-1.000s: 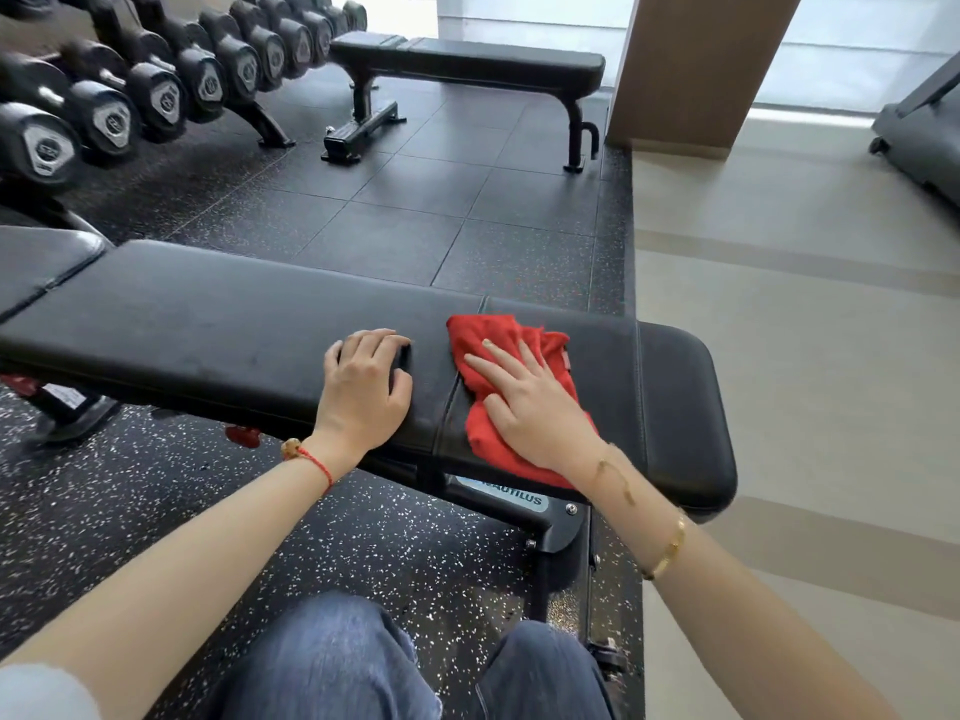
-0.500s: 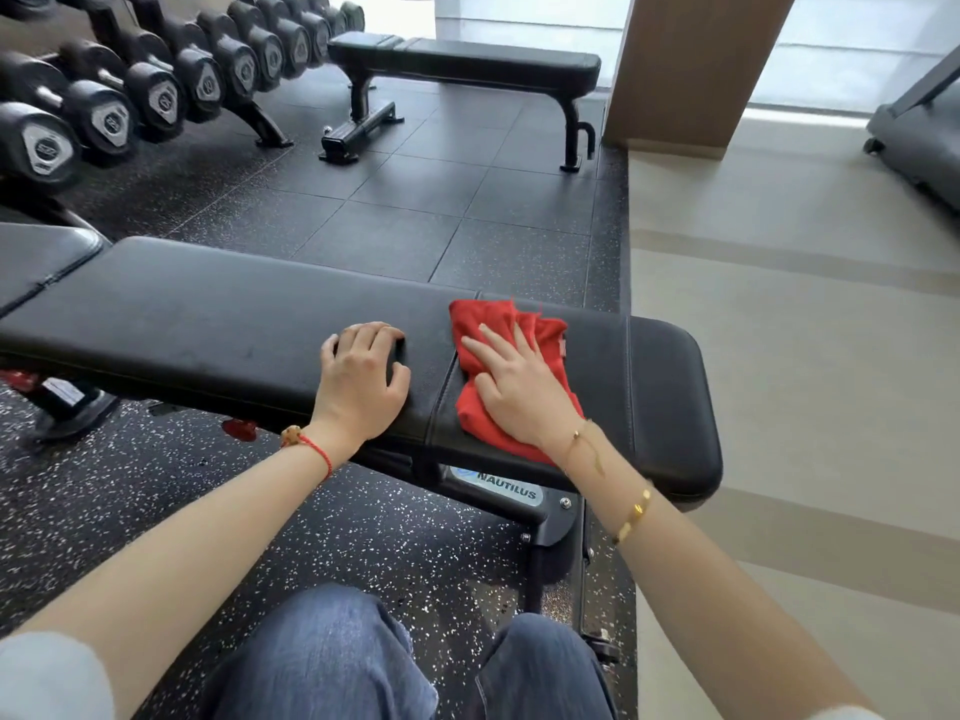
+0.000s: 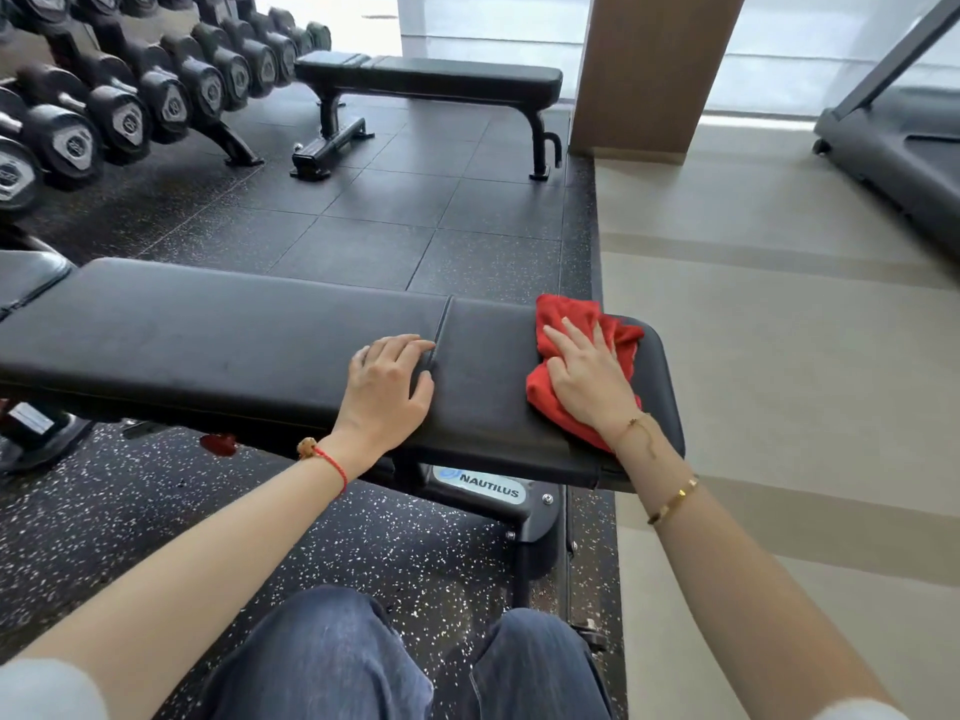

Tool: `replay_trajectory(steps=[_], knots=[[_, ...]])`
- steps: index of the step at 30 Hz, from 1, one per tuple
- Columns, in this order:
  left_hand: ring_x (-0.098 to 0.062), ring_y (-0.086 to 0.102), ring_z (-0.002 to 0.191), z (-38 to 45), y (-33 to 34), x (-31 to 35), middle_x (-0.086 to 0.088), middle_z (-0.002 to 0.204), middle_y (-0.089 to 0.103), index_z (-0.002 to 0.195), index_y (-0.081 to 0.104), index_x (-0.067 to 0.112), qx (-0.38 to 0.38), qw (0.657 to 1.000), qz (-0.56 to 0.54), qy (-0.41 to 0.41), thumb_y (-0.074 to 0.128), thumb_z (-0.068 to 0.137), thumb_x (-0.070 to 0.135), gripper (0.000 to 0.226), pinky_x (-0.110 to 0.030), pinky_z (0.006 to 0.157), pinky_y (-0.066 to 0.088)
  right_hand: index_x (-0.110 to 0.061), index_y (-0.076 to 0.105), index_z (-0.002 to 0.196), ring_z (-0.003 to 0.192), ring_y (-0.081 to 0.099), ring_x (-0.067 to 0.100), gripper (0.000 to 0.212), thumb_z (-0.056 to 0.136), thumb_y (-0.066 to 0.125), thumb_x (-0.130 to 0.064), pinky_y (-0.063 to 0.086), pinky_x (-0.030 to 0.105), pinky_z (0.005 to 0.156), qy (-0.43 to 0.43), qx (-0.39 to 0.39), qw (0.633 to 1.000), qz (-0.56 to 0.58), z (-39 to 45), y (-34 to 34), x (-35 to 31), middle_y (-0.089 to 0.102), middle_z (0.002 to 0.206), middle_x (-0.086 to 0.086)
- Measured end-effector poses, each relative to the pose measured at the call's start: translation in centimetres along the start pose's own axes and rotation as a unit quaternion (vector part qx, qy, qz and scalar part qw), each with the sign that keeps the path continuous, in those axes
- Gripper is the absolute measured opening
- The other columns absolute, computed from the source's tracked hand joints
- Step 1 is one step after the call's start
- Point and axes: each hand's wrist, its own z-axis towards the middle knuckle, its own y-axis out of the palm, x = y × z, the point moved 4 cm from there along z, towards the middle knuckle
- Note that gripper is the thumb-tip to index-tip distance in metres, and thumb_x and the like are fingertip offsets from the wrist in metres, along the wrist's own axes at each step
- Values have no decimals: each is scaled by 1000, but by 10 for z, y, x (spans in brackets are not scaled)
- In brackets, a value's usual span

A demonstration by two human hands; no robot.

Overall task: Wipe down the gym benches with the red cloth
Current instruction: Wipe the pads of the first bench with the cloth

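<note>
A black padded gym bench stretches across in front of me, with a seam between its long pad and the short right pad. The red cloth lies crumpled on the right pad near its end. My right hand presses flat on the cloth with straight fingers. My left hand rests on the bench at the seam, fingers laid on the pad and holding nothing. A second black bench stands farther back.
A rack of black dumbbells runs along the far left. A wooden pillar rises behind the far bench. A treadmill sits at the far right on the beige floor. My knees are below the bench.
My right hand has slid the red cloth rightward from beside the seam to the end of the right pad. My left hand has stayed at the seam.
</note>
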Motion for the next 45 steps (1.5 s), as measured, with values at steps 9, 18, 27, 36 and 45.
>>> replay_trajectory(steps=[9, 18, 27, 36, 45], knots=[[-21, 44, 133, 6, 19, 24, 0, 139, 53, 131, 57, 20, -14, 1000, 10, 17, 54, 91, 23, 40, -45, 114, 29, -22, 40, 146, 150, 6, 26, 50, 97, 39, -15, -3, 39, 123, -25, 36, 998, 50, -65, -14, 30, 25, 159, -1], [-21, 44, 132, 4, 20, 28, 0, 137, 54, 128, 57, 20, -4, 1000, 13, 7, 53, 90, 22, 38, -48, 114, 28, -24, 33, 150, 149, 3, 36, 49, 101, 32, -21, -4, 48, 121, 63, -15, 997, 43, 16, -14, 38, 16, 162, 3], [-22, 46, 130, 4, 19, 29, 0, 136, 55, 127, 58, 19, 2, 1000, 18, 4, 54, 90, 21, 38, -46, 113, 30, -19, 40, 146, 150, 2, 30, 48, 98, 38, -17, -7, 39, 122, -87, -22, 993, 75, -17, 4, -25, 25, 159, 4], [-22, 43, 135, 1, 17, 27, -3, 141, 53, 131, 56, 16, -9, 1000, -1, 10, 52, 92, 19, 40, -49, 117, 26, -35, 23, 151, 151, 7, 20, 67, 92, 53, -40, -3, 31, 120, -66, 33, 988, 133, -53, -8, -15, 16, 162, -4], [-21, 46, 131, 2, 19, 27, -1, 137, 56, 126, 60, 17, 4, 1000, 5, 10, 54, 89, 19, 37, -46, 114, 28, -19, 12, 155, 150, 6, 26, 91, 86, 41, -71, 3, 41, 123, 72, 2, 991, 114, -57, -2, -5, 12, 162, 13]])
